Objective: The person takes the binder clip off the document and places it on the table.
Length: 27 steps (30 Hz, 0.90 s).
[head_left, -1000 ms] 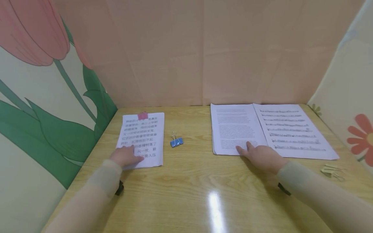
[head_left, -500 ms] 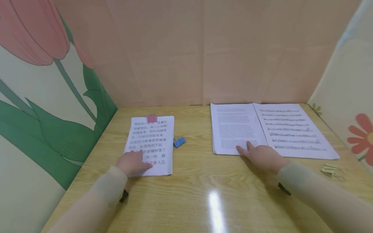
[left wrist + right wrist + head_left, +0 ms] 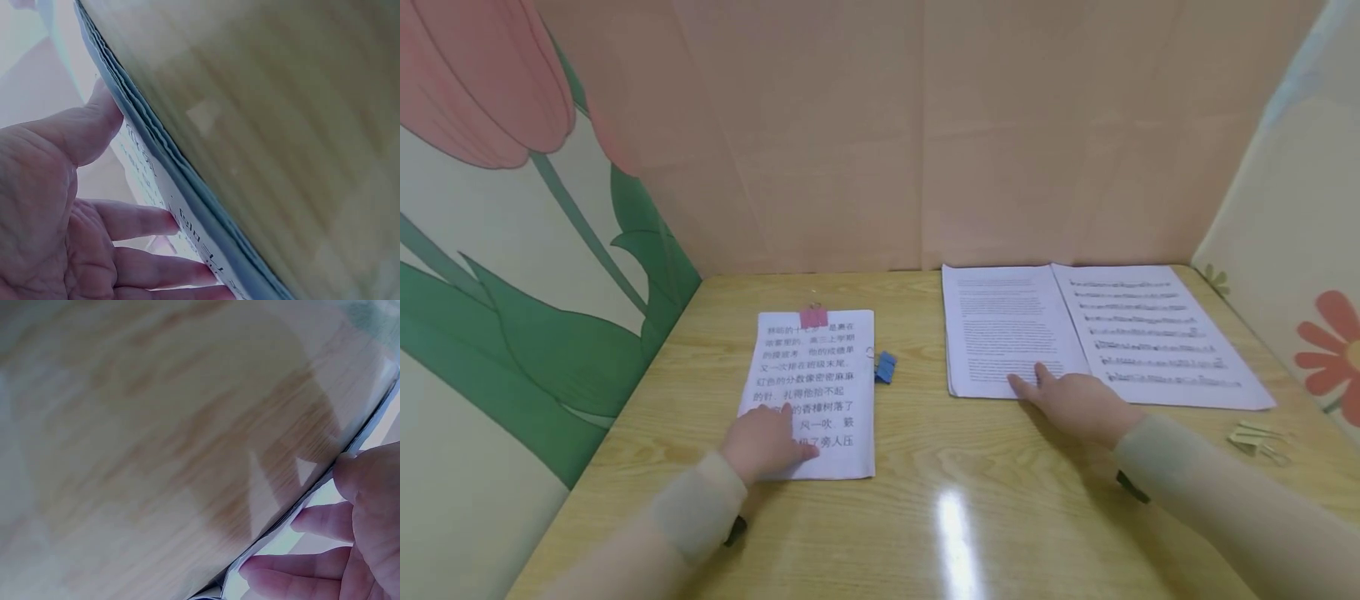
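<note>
My left hand point(image 3: 767, 442) rests with extended fingers on the lower left part of a paper stack point(image 3: 842, 392) printed with large Chinese characters. A pink binder clip point(image 3: 814, 317) grips that stack's top edge. Against its right edge, a blue binder clip point(image 3: 886, 367) lies on its side. In the left wrist view, fingertips point(image 3: 164, 221) touch the printed top sheet near the layered edge. My right hand point(image 3: 1078, 404) lies over the bottom edge of a stack of small-print pages point(image 3: 1003, 333); its fingertips point(image 3: 309, 519) touch the paper in the right wrist view.
Sheet music point(image 3: 1157, 333) lies beside the small-print pages at the back right. Pale yellow binder clips point(image 3: 1255, 437) sit near the table's right side. The wooden table point(image 3: 880, 533) meets a pinkish cloth backdrop point(image 3: 880, 150) behind and painted panels point(image 3: 610, 275) on both sides.
My left hand has slid the clipped stack right and toward me. The blue binder clip has shifted right and turned at the stack's edge. My right hand has stayed in place.
</note>
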{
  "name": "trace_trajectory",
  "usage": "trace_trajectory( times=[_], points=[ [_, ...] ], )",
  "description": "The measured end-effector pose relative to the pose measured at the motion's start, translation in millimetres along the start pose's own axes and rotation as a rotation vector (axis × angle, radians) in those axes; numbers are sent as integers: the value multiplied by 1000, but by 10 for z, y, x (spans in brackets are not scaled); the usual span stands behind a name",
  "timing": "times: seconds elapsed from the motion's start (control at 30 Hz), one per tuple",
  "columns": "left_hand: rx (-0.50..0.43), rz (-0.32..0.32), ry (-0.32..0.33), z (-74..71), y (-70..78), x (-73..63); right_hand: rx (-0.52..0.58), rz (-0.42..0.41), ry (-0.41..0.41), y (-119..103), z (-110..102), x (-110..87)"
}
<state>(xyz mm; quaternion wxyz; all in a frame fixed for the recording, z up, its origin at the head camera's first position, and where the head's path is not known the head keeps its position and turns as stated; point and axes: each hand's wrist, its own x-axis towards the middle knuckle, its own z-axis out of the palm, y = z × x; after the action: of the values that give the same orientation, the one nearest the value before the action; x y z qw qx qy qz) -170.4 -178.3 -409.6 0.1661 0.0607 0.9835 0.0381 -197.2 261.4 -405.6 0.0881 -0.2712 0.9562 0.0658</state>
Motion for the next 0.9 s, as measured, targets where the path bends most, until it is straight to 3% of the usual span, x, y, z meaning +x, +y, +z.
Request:
trace_trajectory(
  times=[0.2, 0.37, 0.5, 0.63, 0.77, 0.9],
  points=[
    [14, 51, -7, -55, 127, -54, 8, 9, -7, 15, -1, -5],
    [3, 99, -116, -292, 119, 54, 31, 17, -7, 18, 4, -8],
    [-84, 94, -181, -604, 35, 229, 56, 22, -10, 2, -18, -19],
    [-157, 59, -162, -824, -148, 492, 55, 17, -4, -15, -33, -26],
    [-246, -2, -124, -948, -325, 748, 35, 8, 12, -27, -38, -29],
    [-394, -76, -64, -952, -454, 959, 46, 12, 12, -32, -24, -26]
  ],
)
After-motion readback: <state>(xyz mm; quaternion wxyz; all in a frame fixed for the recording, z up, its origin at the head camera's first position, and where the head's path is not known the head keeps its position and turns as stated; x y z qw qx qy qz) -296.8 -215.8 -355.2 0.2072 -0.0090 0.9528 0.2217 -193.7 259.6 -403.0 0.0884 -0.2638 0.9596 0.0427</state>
